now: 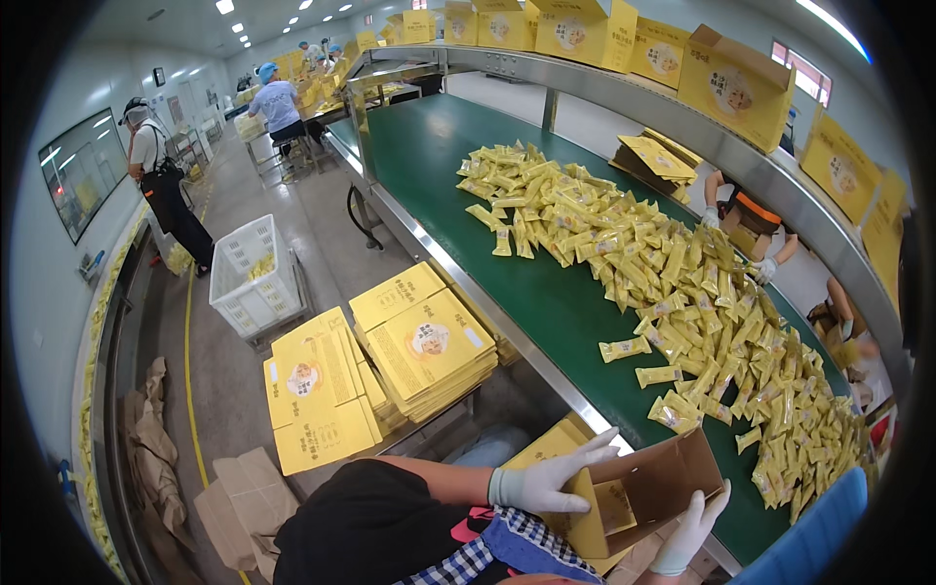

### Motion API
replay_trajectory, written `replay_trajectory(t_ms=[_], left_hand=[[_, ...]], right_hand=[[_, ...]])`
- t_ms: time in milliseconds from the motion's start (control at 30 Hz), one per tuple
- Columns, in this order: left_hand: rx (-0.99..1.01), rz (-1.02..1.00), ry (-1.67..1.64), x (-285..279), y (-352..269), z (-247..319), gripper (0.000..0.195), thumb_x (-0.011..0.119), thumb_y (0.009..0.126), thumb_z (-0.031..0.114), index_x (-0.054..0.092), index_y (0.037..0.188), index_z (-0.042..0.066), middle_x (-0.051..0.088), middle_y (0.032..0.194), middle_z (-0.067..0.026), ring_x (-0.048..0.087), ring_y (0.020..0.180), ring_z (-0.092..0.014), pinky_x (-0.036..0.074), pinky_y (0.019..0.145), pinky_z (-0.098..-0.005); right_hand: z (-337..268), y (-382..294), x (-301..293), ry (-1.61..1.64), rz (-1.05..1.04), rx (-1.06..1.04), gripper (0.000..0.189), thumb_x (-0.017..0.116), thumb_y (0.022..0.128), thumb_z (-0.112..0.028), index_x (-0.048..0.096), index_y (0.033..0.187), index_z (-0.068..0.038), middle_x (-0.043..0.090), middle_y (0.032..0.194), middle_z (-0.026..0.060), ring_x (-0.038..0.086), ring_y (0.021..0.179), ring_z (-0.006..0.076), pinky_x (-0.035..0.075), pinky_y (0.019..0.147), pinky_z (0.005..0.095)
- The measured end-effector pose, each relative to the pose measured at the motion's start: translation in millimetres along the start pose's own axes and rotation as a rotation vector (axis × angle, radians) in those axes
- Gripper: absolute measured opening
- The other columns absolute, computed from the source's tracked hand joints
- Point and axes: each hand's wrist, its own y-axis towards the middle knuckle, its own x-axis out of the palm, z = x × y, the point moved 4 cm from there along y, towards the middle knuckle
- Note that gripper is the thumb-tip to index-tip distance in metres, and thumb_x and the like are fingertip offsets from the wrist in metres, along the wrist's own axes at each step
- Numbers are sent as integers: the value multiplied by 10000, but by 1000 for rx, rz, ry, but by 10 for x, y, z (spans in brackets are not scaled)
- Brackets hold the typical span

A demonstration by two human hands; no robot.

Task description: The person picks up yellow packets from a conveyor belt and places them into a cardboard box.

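Both gloved hands hold a yellow cardboard box [658,479] at the near edge of the belt, its brown inside showing. My left hand [552,472] grips the left side, with fingers spread over the flap. On the opposite side, my right hand [691,532] presses against the wall with the fingertips near the rim. A small yellow printed piece [616,504] shows inside the box. Just beyond lies a long heap of yellow wrapped snack packets [658,263] on the green conveyor belt [468,183]. A few loose packets [625,349] lie at the heap's near side.
Stacks of flat yellow cartons [431,344] stand left of the belt's metal rail [512,333]. Behind them is a white plastic crate [252,292]. Open yellow boxes [731,88] line the overhead shelf. Across the belt, a co-worker's gloved hands [764,270] are by the heap.
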Motion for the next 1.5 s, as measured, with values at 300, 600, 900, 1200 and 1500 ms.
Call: replay_trajectory(t_ms=[300,600,900,1200,1500], left_hand=[[-29,-94,-172,137,143,46,715,657,933,180,325,1541,7,308,1607,-174,279,1497,-282,225,1216,-375],[-373,326,-340,-501,-56,-254,500,677,888,151,533,1336,-21,611,1269,-96,571,1173,-186,449,1046,-349],[-573,519,-57,-742,22,-811,249,553,1021,193,605,1125,-28,682,1015,-95,627,892,-161,503,812,-319],[-836,230,122,-266,-891,-1809,646,577,1009,372,357,1488,-2,583,1351,-194,590,1216,-289,478,997,-370],[-1187,256,-481,-295,-902,-1667,576,640,984,295,449,1427,-19,588,1335,-141,590,1194,-232,507,978,-363]], right_hand=[[450,122,-232,613,-293,65,599,535,936,-254,367,1478,-61,458,1461,125,446,1353,304,361,1144,446],[256,66,-9,17,45,-14,473,644,954,-179,478,1346,26,589,1210,111,548,1045,190,469,930,325],[570,12,-25,-294,125,91,440,692,917,-388,593,1001,32,671,824,213,668,801,377,515,732,421],[1847,-884,-279,-437,39,354,686,669,922,-363,405,1415,34,558,1317,301,577,1191,426,462,1010,446],[1921,-1005,-321,414,-228,770,628,717,911,-202,438,1419,40,618,1296,150,612,1157,203,500,973,320]])
